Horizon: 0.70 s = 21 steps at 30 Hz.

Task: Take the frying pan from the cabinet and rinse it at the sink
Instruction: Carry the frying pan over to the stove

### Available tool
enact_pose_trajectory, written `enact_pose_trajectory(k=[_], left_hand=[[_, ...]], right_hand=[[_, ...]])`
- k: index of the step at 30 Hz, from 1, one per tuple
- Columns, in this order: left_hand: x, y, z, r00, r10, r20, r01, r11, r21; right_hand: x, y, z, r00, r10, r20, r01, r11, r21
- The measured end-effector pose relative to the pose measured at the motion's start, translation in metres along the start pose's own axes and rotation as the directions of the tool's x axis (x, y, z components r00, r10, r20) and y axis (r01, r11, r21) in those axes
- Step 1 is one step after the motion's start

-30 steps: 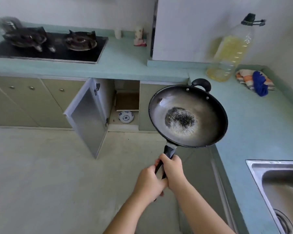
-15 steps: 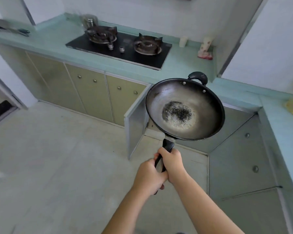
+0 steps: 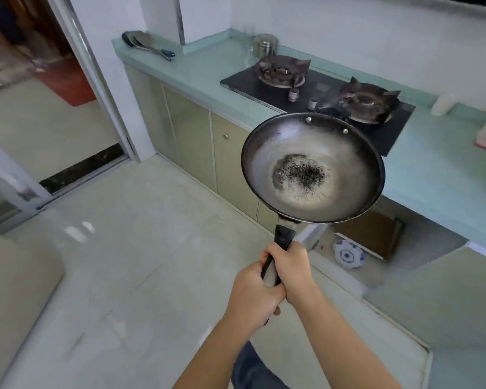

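A dark round frying pan (image 3: pixel 334 153) with a worn, speckled centre is held out in front of me at waist height, level, over the floor near the cabinets. Its black handle (image 3: pixel 282 240) points back toward me. My right hand (image 3: pixel 292 273) grips the handle higher up and my left hand (image 3: pixel 253 296) is wrapped around its end just below, the two hands touching. Behind and below the pan, the open cabinet (image 3: pixel 376 237) shows a dark interior. The sink is out of view.
A teal countertop (image 3: pixel 432 175) carries a black two-burner gas hob (image 3: pixel 314 91), a metal canister (image 3: pixel 265 46) and utensils (image 3: pixel 149 46) at its far end. A blue-and-white plate (image 3: pixel 348 254) lies in the open cabinet. A doorway (image 3: pixel 40 80) opens at the left. Pale tiled floor lies below.
The view has swung left: the sink and oil bottle have left the frame, the doorway has come in. Both hands keep the same grip on the pan.
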<state>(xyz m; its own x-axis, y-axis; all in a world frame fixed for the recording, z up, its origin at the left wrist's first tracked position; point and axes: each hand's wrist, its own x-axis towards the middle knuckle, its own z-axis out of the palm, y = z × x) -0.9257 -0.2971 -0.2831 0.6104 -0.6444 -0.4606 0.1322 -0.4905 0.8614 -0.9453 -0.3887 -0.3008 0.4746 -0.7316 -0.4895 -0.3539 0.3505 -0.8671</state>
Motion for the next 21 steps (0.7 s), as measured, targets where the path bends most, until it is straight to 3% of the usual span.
enact_pose_trajectory(k=[9, 21], left_hand=[[0.127, 0.073, -0.062, 0.982, -0.088, -0.166, 0.072, 0.993, -0.098], [0.251, 0.105, -0.171, 0.965, -0.150, -0.213, 0.117, 0.980, -0.158]], right_hand=[[0.118, -0.100, 0.073, 0.981, -0.067, 0.184, 0.088, 0.990, -0.111], [0.223, -0.169, 0.195, 0.971, -0.038, 0.238, 0.082, 0.981, -0.175]])
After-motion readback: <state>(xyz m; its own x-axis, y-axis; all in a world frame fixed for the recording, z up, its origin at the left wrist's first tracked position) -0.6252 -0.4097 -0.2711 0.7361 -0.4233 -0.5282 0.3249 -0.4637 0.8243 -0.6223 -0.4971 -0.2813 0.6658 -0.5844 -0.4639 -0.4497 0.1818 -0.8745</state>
